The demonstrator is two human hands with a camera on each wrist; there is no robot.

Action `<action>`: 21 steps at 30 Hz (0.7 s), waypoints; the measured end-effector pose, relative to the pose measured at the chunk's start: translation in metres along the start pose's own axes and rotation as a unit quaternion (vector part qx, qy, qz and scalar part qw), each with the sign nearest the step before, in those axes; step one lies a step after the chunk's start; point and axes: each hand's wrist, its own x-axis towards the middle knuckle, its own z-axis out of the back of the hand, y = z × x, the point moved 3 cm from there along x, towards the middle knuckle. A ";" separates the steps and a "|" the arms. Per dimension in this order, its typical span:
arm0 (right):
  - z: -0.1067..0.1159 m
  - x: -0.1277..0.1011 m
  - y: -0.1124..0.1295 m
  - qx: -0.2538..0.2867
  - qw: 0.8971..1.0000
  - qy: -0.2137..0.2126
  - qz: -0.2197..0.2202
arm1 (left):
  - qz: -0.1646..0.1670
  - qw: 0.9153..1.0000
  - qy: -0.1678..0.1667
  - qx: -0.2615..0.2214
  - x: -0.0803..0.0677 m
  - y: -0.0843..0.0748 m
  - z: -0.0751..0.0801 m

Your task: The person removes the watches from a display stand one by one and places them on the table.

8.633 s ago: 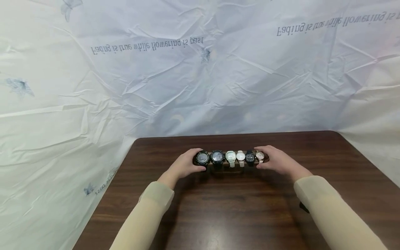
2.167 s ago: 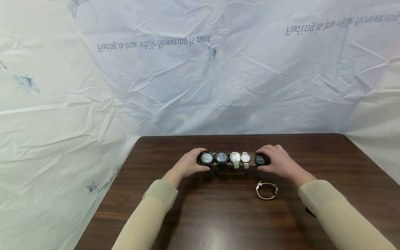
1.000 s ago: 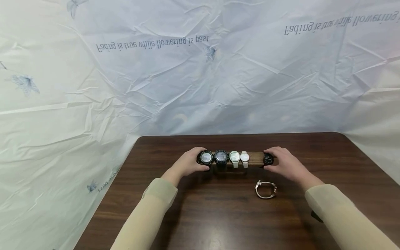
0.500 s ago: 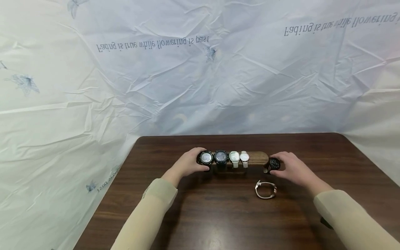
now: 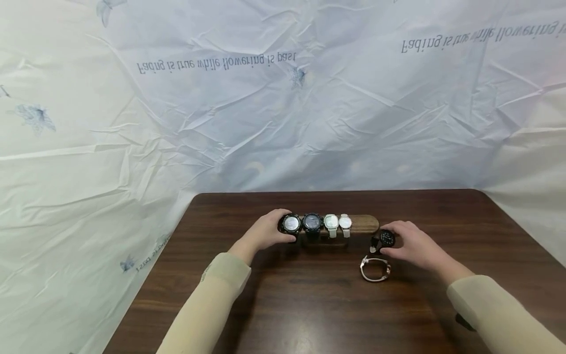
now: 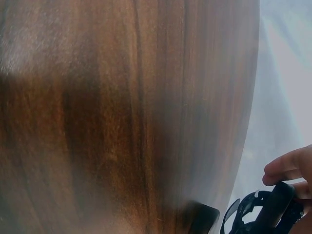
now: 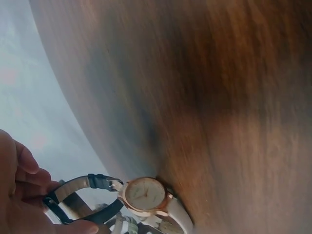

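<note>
A wooden watch bar (image 5: 360, 223) stands on the dark table (image 5: 309, 305) with several watches on it: two black ones (image 5: 302, 223), a pale green one (image 5: 330, 224) and a white one (image 5: 345, 223). My left hand (image 5: 265, 233) grips the bar's left end around the leftmost black watch (image 6: 263, 217). My right hand (image 5: 409, 243) pinches a small black watch (image 5: 385, 239) just off the bar's right end, low over the table; its strap (image 7: 80, 195) shows in the right wrist view. A pink-faced watch (image 5: 376, 269) with a pale strap lies on the table beside it (image 7: 145, 195).
A crumpled white sheet with printed text (image 5: 283, 108) hangs behind the table and drapes down its left and right sides. The table's far edge (image 5: 336, 191) runs just beyond the bar. Bare wood lies in front of my arms.
My right hand slid the small black watch off the bar's right end and carried it down and toward me, near the pink watch. The left hand stayed on the bar.
</note>
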 end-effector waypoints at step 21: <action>-0.015 0.008 0.039 0.063 0.997 0.025 0.031 | -0.003 1.000 -0.006 0.002 -0.002 -0.002 0.001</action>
